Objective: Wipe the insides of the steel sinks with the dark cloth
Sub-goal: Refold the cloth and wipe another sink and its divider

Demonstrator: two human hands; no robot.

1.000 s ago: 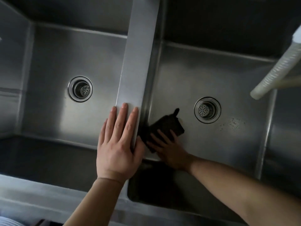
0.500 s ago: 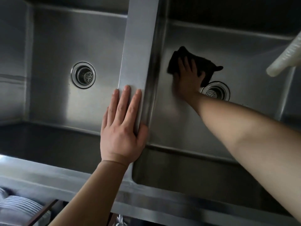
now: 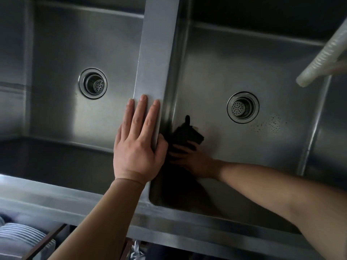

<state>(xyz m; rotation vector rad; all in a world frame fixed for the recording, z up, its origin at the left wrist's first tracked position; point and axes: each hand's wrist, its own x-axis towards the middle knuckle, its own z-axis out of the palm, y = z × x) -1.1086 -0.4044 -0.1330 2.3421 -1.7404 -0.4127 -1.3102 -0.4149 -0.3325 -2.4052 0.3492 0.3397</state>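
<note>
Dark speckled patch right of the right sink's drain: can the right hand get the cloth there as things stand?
Probably yes. The right hand presses the dark cloth on the same sink floor; only bare steel and the round steel drain lie before the dark speckled patch. The white ribbed hose hangs above it.

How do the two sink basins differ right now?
The right basin has the cloth pressed on its floor by the right hand; the left basin has nothing in it. The right basin shows dark specks beside its drain; the left floor looks clean. Both are steel with round drains.
</note>
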